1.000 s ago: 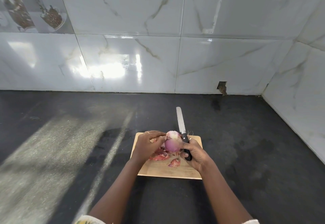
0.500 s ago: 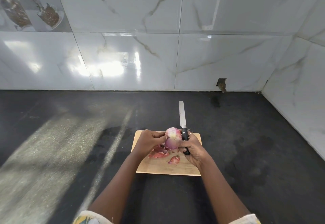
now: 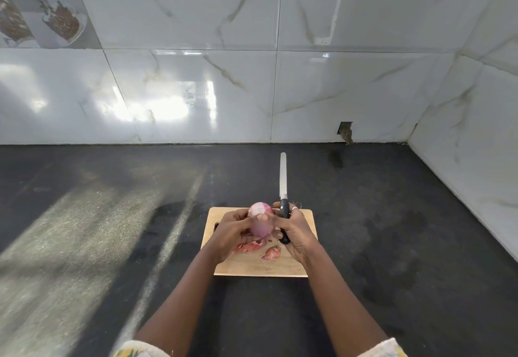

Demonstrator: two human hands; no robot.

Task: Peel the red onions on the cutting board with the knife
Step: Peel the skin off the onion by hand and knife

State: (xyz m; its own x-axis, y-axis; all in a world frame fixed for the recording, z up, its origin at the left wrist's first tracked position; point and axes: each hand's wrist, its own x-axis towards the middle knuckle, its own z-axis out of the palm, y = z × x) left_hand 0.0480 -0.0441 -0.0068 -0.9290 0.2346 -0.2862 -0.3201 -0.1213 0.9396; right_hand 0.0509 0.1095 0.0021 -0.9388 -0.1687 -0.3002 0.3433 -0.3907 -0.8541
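A red onion (image 3: 260, 220), pale pink where its skin is off, is held above the wooden cutting board (image 3: 291, 268). My left hand (image 3: 234, 230) grips the onion from the left with curled fingers. My right hand (image 3: 294, 230) grips the black handle of a knife (image 3: 283, 180), and its thumb presses on the onion. The long blade points away from me, past the board's far edge. Red peel scraps (image 3: 259, 247) lie on the board under my hands.
The board lies on a dark stone counter (image 3: 112, 230). Glossy marble-tiled walls (image 3: 252, 76) close the back and the right side. A small broken hole (image 3: 346, 131) shows at the wall's base.
Both hands have drawn closer around the onion and turned it. The knife blade has swung from leaning left to pointing straight away from me.
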